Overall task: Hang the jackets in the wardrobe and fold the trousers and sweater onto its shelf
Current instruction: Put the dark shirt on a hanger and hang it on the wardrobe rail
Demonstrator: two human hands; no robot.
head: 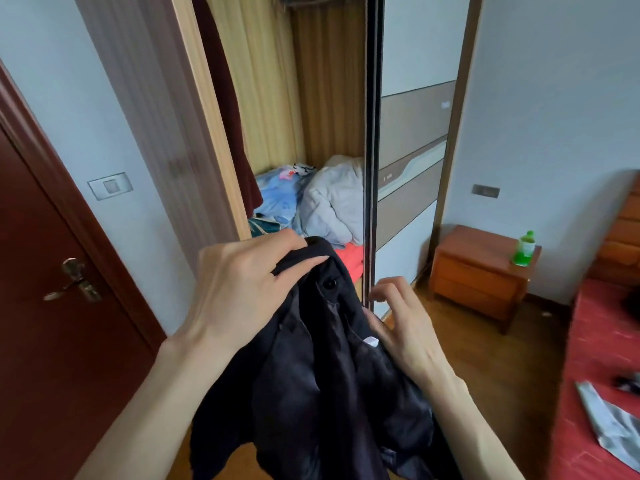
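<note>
A black jacket [322, 382] with a shiny dark lining and one black button hangs in front of me. My left hand [242, 289] pinches its top edge between thumb and fingers. My right hand [398, 320] is beside the jacket's right edge with fingers spread and loosely bent; whether it holds the cloth I cannot tell. Behind stands the open wardrobe [273, 98], its shelf holding bedding [332, 199]. A dark red garment [225, 109] hangs at its left side.
The wardrobe's sliding door [412, 140] stands to the right of the opening. A dark wooden room door [45, 306] is at the left. A nightstand [481, 275] carries a green bottle [524, 249]. A bed with a red cover [595, 358] holds a grey garment [609, 424].
</note>
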